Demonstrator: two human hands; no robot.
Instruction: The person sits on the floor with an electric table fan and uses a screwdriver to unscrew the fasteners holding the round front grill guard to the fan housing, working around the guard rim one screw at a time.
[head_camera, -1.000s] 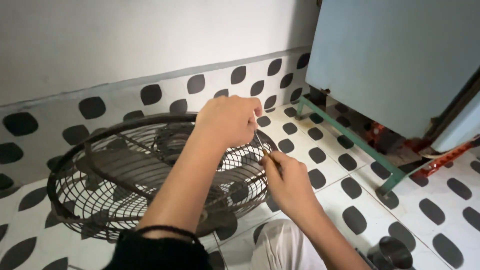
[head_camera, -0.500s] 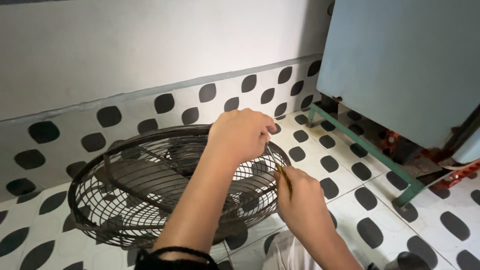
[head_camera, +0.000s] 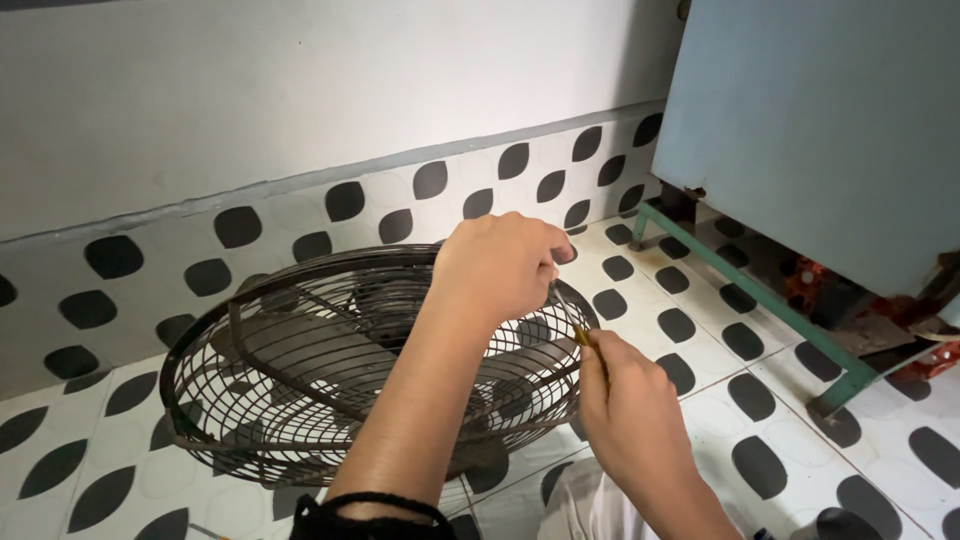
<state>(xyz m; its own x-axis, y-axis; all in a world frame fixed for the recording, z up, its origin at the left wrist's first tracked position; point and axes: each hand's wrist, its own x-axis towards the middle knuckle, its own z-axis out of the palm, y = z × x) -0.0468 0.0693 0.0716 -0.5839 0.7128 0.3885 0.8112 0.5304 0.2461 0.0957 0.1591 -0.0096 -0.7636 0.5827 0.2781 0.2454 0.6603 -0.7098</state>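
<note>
1. Where the fan guard (head_camera: 300, 370) lies on the tiled floor (head_camera: 700, 420), close to the wall, it rests tilted, its far rim raised and its near rim low; the blades show through the wires.
2. Left hand (head_camera: 500, 265): the fingers are curled together over the right-hand rim of the guard, gripping or pressing it there (the fingertips are hidden behind the knuckles, so the exact contact cannot be told).
3. Right hand (head_camera: 625, 410): the fingers are pinched around a slim tool (head_camera: 572, 315) with a yellowish handle; its thin shaft runs up from the fingers to the rim, just below the left hand's fingers.
4. Handling judgement: the guard is thin wire, so probably light and springy. It will likely flex if squeezed mid-span, and single wires may bend.
5. Recommended hold: take it at the outer rim hoop, where the fingers of the left hand already sit, or at the thicker cross ribs (not the fine wires).
6. Caution: the wire looks dusty or rusty, so grip may be poor.
</note>
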